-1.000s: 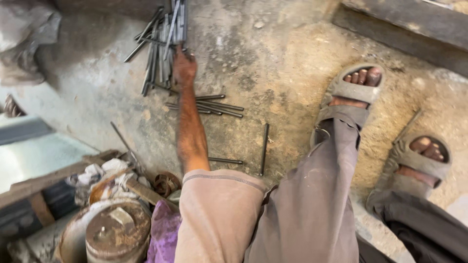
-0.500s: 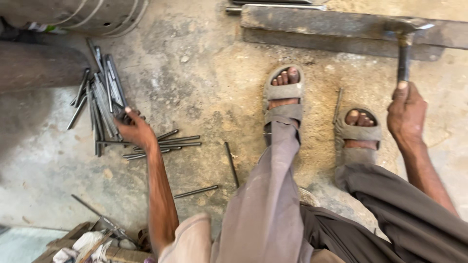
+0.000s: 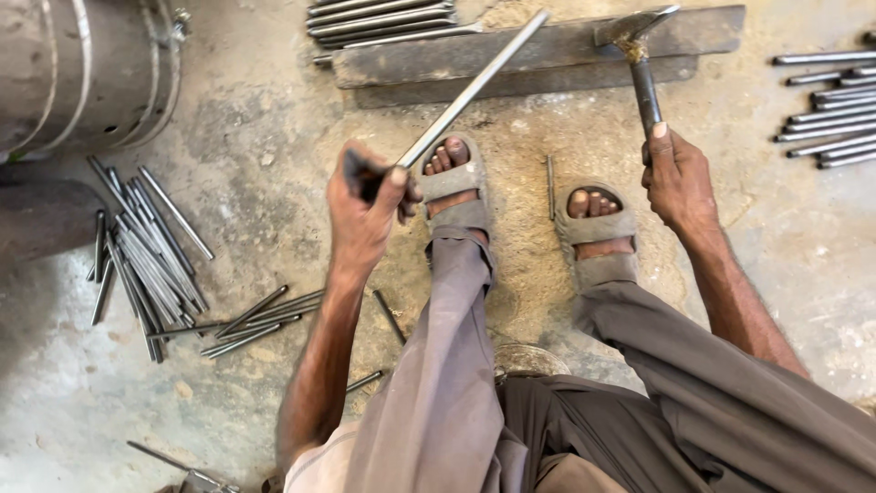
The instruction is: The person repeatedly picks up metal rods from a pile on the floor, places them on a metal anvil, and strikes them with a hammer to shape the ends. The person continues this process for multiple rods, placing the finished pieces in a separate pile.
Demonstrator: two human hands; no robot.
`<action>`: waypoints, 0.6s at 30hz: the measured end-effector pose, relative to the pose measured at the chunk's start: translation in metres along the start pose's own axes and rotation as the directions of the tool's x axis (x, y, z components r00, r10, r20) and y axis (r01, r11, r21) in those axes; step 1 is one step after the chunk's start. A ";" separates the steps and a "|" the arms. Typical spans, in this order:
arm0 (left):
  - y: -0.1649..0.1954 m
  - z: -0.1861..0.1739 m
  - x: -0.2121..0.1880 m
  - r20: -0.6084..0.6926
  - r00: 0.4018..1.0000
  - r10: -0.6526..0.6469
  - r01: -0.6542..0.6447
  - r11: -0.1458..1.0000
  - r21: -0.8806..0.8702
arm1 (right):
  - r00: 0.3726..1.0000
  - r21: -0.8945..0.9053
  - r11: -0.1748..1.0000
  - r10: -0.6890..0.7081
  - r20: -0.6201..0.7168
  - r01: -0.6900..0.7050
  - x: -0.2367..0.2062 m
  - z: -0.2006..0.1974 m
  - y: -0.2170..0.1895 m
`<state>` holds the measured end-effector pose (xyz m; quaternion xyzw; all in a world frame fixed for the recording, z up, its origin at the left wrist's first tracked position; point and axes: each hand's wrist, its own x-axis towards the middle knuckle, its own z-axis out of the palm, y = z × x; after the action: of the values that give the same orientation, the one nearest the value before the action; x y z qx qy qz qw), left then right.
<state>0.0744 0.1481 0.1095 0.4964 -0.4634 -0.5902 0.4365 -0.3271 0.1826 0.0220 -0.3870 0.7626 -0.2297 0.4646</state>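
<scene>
While the left hand [image 3: 365,205], at centre left of the frame, is closed in a fist around the lower end of a thin metal rod [image 3: 474,87], that rod slants up and to the right so its free tip hangs over the long flat steel bar [image 3: 538,57] lying across the top of the frame. At upper right the right hand [image 3: 677,178] is wrapped tight round the handle of a hammer [image 3: 636,55], whose head sits just above the same bar. To strike well, it seems wise to lay the rod flat and steady on the bar first, grip far from the strike point, and keep both sandalled feet [image 3: 525,205], just below the bar, clear of the swing. Loose rods lie in a heap [image 3: 137,246] at left and in a row [image 3: 826,110] at the right edge.
</scene>
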 end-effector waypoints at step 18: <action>-0.079 0.024 0.083 0.198 0.956 -0.218 0.175 0.961 0.214 | 0.999 0.009 1.000 0.029 -0.037 -0.029 -0.008 -0.026 0.010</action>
<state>0.0363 0.0851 0.0186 0.5122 -0.5121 -0.6339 0.2711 -0.3520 0.1948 0.0318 -0.3696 0.7758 -0.2332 0.4552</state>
